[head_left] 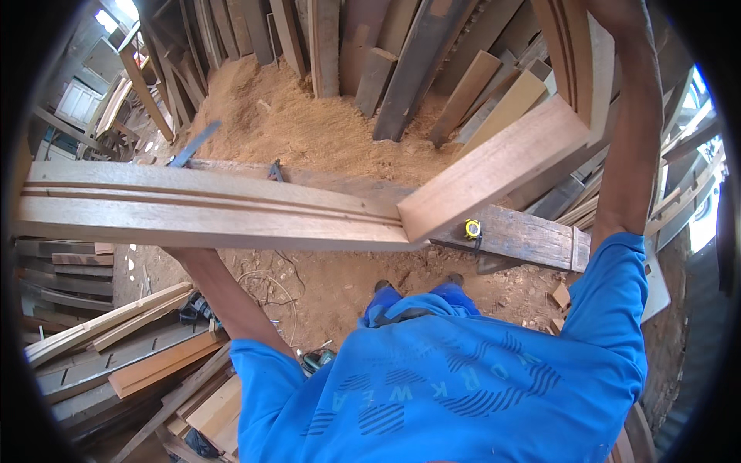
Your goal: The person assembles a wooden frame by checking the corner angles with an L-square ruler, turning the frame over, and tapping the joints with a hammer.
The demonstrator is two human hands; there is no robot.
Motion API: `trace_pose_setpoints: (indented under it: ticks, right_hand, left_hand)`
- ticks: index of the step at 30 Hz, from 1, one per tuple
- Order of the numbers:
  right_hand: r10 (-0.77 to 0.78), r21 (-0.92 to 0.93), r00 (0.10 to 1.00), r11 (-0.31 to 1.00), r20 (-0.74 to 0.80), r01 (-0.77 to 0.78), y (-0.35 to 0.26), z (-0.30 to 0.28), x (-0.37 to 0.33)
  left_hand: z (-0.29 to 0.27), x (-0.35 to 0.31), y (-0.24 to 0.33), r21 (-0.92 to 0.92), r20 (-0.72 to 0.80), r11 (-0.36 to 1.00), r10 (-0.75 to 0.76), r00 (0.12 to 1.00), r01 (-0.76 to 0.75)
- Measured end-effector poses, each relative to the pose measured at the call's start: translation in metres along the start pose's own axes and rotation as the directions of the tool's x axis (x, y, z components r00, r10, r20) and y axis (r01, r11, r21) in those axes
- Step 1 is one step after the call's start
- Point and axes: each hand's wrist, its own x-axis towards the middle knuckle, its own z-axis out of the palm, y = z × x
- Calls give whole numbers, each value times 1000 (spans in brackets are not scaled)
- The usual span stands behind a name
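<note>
1. Your blue shirt [432, 386] fills the near view; both hands are hidden, so their grip cannot be told.
2. You seem to be carrying the joined wooden frame [231, 208] at chest height, over the workbench [532, 235].
3. Lowering it calls for level arms.
4. Stacked planks [139, 347] crowd your left; the sawdust floor [309, 123] ahead is open.

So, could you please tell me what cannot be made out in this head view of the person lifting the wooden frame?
- Left hand: hidden under the long moulded rail; only the forearm shows, so its grip is unknown.
- Right hand: cut off by the top edge behind the upright piece.
- Joint of the rail and the angled piece: whether they are fixed cannot be told.
- Yellow tape measure: too small for detail.
</note>
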Motion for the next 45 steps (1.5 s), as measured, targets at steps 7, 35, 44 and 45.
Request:
trace_pose_setpoints:
  ticks: [7,35,44,45]
  right_hand:
    - [113,-114,982,985,-150,-131,50,45,-54]
    - [31,-21,995,999,-92,-33,46,61,-54]
    - [53,36,985,998,-164,-48,25,55,-60]
    - [85,-56,993,994,-86,-89,20,49,-56]
  left_hand:
    - [12,-12,-45,2,-10,999,-41,999,41]
    - [-7,7,-75,-19,30,984,-176,984,176]
    - [-15,-24,-115,-30,105,938,-340,935,344]
    - [-19,-31,-123,-37,108,926,-370,923,375]
